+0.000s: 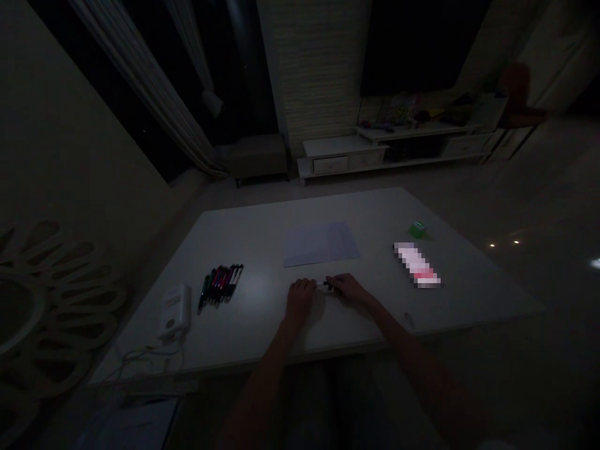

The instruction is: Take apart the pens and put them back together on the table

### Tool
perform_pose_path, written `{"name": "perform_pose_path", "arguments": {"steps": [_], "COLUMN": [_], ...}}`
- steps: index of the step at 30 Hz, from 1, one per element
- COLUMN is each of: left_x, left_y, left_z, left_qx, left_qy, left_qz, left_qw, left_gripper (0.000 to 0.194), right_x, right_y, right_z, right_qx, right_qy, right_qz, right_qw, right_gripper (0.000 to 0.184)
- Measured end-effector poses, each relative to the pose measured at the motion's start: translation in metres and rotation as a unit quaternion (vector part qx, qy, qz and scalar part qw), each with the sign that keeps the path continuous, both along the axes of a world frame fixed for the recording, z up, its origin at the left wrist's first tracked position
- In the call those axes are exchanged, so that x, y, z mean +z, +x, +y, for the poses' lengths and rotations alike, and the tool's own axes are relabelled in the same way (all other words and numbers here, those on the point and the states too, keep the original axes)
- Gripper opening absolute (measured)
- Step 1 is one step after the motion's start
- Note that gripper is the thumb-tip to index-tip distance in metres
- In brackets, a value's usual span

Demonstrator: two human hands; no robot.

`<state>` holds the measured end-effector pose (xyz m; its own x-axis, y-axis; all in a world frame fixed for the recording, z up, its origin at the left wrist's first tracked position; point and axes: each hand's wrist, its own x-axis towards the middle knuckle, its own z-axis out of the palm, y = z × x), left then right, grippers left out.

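Note:
Between my two hands is a slim white and black pen [321,284], held just above or on the white table [262,325]. My left hand [300,297] is closed around its left end. The fingers of my right hand [347,287] pinch its dark right end. In the dim light the tips of both hands are hard to make out. Beyond my hands lies a sheet of printed paper [321,244]. A row of several pens [220,285] in dark, red, blue and white colours lies to the left.
At the table's left edge sits a white power box [174,310] with cables [150,353]. To the right are a lit phone [416,265], its screen blurred, and a small green box [417,229]. A low white TV cabinet [344,153] stands against the far wall.

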<state>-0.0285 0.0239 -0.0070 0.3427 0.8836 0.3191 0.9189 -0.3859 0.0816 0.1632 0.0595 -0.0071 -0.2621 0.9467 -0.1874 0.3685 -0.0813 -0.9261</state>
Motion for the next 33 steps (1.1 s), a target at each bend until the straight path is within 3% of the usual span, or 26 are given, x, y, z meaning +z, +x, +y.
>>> {"name": "perform_pose_path", "arguments": {"steps": [7,12,16,20,24,27,33], "left_x": [-0.006,-0.006,-0.003,-0.001,0.001,0.002,0.000], "left_y": [-0.001,-0.001,0.000,0.000,0.001,0.002,0.002], "left_z": [0.001,0.000,-0.001,-0.002,-0.003,-0.003,-0.002], "left_qx": [0.006,0.023,0.026,0.029,0.036,0.038,0.042], "left_qy": [-0.009,0.004,0.009,0.006,0.001,0.002,-0.002], "left_qz": [0.002,-0.009,-0.010,-0.012,-0.013,-0.013,-0.006], "left_qw": [1.000,1.000,1.000,0.999,0.999,0.999,0.999], "left_gripper": [0.016,0.018,0.017,0.017,0.016,0.016,0.018], "right_x": [0.007,0.010,0.012,0.013,0.014,0.012,0.004], "right_y": [-0.005,-0.003,-0.001,0.000,0.002,0.002,0.001], "right_z": [-0.008,-0.007,-0.004,-0.003,-0.002,-0.003,-0.005], "right_qx": [-0.004,-0.022,-0.018,-0.017,-0.017,-0.024,-0.041], "right_qy": [0.095,0.020,0.050,0.000,0.039,0.009,-0.003], "right_qz": [0.037,0.034,0.041,0.034,0.036,0.031,0.072], "right_qw": [0.995,0.999,0.998,0.999,0.998,0.999,0.997], "right_gripper": [0.035,0.052,0.043,0.050,0.044,0.050,0.044]}}
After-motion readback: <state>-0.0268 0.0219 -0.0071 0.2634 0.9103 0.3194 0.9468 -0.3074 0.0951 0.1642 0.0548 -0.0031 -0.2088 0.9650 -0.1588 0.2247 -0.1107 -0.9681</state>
